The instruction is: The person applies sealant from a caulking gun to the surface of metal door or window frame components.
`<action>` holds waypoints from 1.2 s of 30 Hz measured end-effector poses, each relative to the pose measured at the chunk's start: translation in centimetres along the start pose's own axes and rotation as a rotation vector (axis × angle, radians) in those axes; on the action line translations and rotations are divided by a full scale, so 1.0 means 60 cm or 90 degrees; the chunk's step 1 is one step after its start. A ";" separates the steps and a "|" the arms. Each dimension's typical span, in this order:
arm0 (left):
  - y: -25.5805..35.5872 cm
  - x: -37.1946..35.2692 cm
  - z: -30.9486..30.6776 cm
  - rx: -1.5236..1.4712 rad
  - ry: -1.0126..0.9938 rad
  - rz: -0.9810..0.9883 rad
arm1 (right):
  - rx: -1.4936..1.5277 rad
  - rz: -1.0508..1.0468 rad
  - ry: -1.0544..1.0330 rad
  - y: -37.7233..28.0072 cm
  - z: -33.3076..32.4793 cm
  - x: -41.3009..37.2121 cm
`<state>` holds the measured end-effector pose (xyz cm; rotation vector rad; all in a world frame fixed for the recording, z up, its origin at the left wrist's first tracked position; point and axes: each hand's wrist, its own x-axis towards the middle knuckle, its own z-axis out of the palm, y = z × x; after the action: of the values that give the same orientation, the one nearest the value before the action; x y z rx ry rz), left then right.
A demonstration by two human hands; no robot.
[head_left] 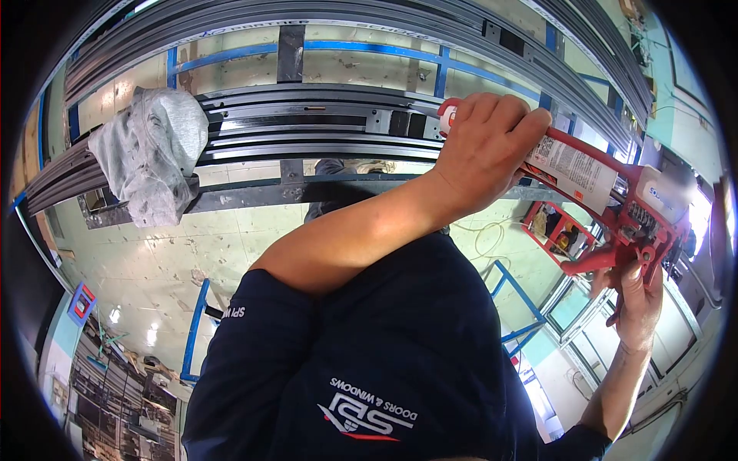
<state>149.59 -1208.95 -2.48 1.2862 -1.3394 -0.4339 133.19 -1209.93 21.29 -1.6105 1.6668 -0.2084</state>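
Observation:
A red caulking gun (592,265) loaded with a labelled white sealant cartridge (573,173) spans the right side of the view, its front pointing left over a dark metal profile (307,142). My left hand (492,142) reaches across my body and is wrapped round the front of the gun, just behind the white tip (448,119). At the rear, my right hand (634,303) grips the red handle and trigger from below. Near the tip, the profile has a dark rectangular recess with small metal plates.
A crumpled whitish cloth (154,150) drapes over the profile's left part. More long dark profiles (231,27) lie on the far side, across a rack with blue bars (369,48). A red open-framed carrier (557,234) and glazed frames (615,330) stand at the right.

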 end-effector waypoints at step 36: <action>0.138 0.076 -0.048 0.223 0.017 0.240 | 0.627 0.024 -0.126 0.199 -0.023 -0.087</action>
<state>149.91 -1208.89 7.38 1.2726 -1.6421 0.0850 122.46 -1203.64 17.09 -0.8117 1.1347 -0.6977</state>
